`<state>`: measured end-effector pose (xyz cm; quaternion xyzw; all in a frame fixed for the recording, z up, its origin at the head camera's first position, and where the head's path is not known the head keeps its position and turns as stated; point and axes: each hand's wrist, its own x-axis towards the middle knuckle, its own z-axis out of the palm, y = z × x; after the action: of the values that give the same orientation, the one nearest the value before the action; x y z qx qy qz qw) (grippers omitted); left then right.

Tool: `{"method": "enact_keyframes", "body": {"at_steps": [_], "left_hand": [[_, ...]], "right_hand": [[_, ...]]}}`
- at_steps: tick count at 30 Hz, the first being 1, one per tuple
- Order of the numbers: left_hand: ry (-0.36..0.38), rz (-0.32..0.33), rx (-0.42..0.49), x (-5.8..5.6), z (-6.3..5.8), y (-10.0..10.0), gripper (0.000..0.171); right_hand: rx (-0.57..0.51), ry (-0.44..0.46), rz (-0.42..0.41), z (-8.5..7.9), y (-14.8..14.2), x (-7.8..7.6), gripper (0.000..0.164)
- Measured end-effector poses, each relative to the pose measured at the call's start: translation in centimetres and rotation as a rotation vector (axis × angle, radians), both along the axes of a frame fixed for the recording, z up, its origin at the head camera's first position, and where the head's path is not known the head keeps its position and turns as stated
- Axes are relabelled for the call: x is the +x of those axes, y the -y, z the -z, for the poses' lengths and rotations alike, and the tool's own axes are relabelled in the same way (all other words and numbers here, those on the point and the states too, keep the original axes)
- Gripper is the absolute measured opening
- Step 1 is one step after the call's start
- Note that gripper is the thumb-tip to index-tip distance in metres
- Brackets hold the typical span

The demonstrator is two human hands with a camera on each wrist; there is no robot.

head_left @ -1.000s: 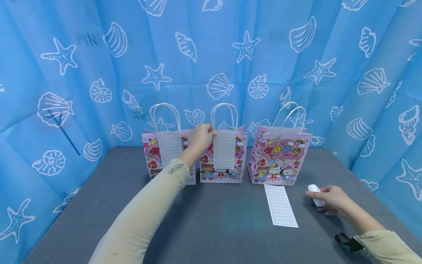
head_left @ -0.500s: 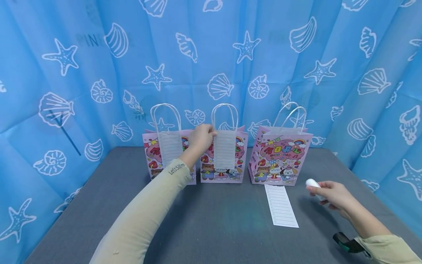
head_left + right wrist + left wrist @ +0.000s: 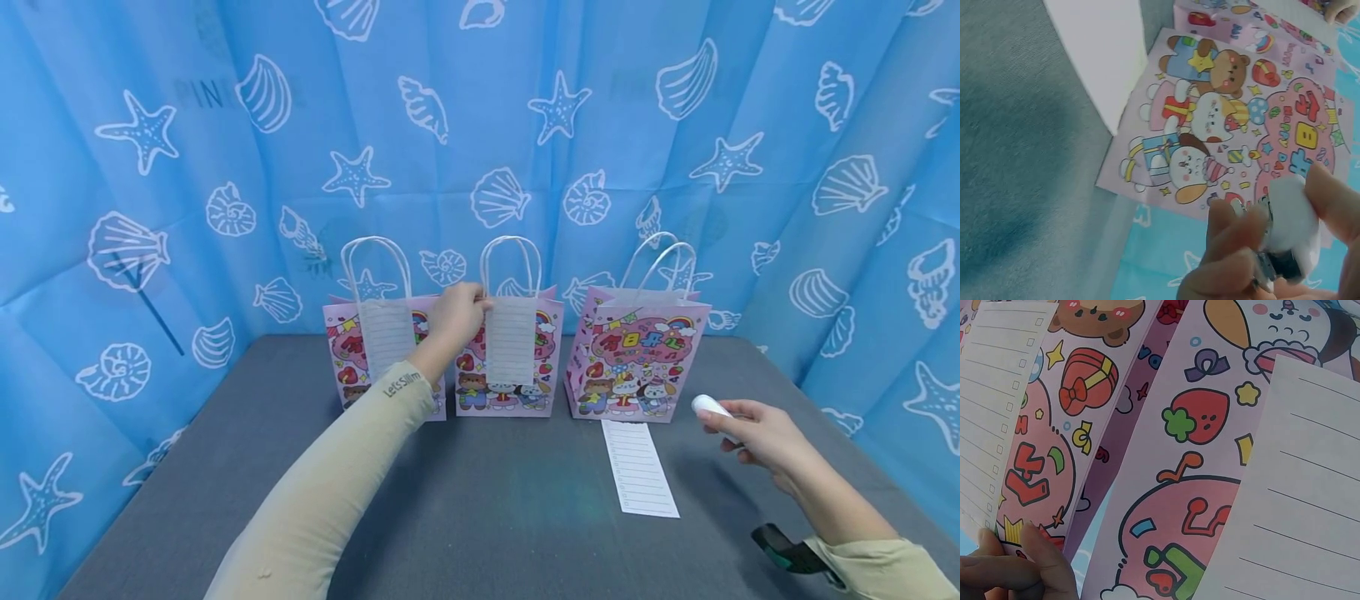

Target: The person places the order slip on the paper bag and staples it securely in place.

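Observation:
My left hand (image 3: 459,317) pinches the upper left corner of a lined white paper slip (image 3: 512,342) against the middle pink gift bag (image 3: 472,400). In the left wrist view that slip (image 3: 994,419) shows small checkboxes along one side. Above the table at right, my right hand (image 3: 761,437) holds a small white stapler (image 3: 712,408); its rounded shell (image 3: 1291,215) and metal parts show in the right wrist view. Close to this hand stands the right gift bag (image 3: 637,358), with a loose slip (image 3: 640,469) lying flat before it.
A left gift bag (image 3: 348,350) has another slip (image 3: 387,337) on its front, partly behind my left arm. All three bags stand upright on the grey table (image 3: 480,500) with white handles raised. A blue shell-patterned curtain (image 3: 480,100) hangs close behind them.
My right hand has risen from the tabletop with the stapler, which has tipped so its end points up and left. The left hand and the slip stay in place.

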<state>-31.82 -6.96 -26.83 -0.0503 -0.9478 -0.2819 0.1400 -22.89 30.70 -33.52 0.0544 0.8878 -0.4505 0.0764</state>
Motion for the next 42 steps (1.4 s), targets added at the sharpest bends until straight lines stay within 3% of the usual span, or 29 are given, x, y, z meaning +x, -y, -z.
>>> {"method": "enact_keyframes", "body": {"at_steps": [25, 39, 42], "left_hand": [[-0.003, -0.004, -0.003, 0.0, 0.0, -0.2, 0.022], [-0.004, -0.008, 0.014, 0.0, 0.1, -0.1, 0.022], [0.0, -0.008, 0.014, 0.1, 0.0, -0.1, 0.022]], "right_hand": [[-0.175, -0.061, 0.027, -1.0, 2.0, 0.6, 0.075], [-0.4, -0.076, 0.016, -2.1, 2.9, 0.2, 0.058], [-0.439, -0.083, 0.037, -2.3, 3.3, 0.2, 0.063]]}}
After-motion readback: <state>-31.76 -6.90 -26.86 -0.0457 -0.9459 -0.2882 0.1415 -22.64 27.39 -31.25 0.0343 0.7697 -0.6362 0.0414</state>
